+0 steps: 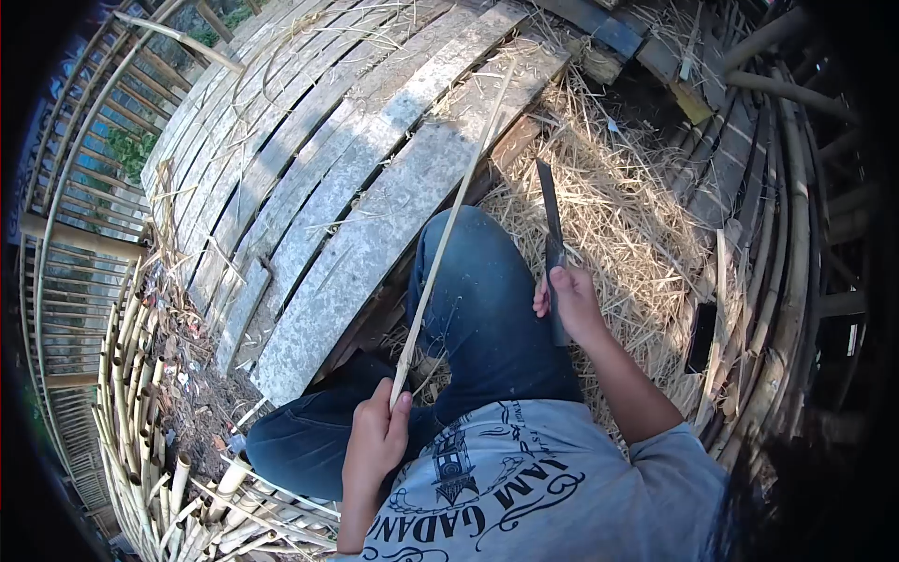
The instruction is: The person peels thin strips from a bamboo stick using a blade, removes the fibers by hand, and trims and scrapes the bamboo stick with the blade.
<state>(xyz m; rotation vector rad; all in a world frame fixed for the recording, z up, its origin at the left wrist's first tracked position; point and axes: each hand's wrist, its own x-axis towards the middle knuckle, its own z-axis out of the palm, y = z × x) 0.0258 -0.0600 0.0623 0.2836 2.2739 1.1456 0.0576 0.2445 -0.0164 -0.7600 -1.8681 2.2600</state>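
Note:
My left hand (377, 433) is closed around the lower end of a long, thin bamboo strip (448, 225). The strip slants up and to the right across my bent knee, and its far end lies over the wooden planks (375, 215). In my right hand (571, 302) is a long dark blade (551, 211), pointing up, with my fingers wrapped round its lower part beside my right thigh. The blade and the strip are apart.
Pale shavings (609, 206) cover the ground right of my knee. A black phone (700, 338) lies at the right near long bamboo poles (787, 253). Cut bamboo pieces (126, 421) are heaped at the left beside a slatted bamboo fence (84, 239).

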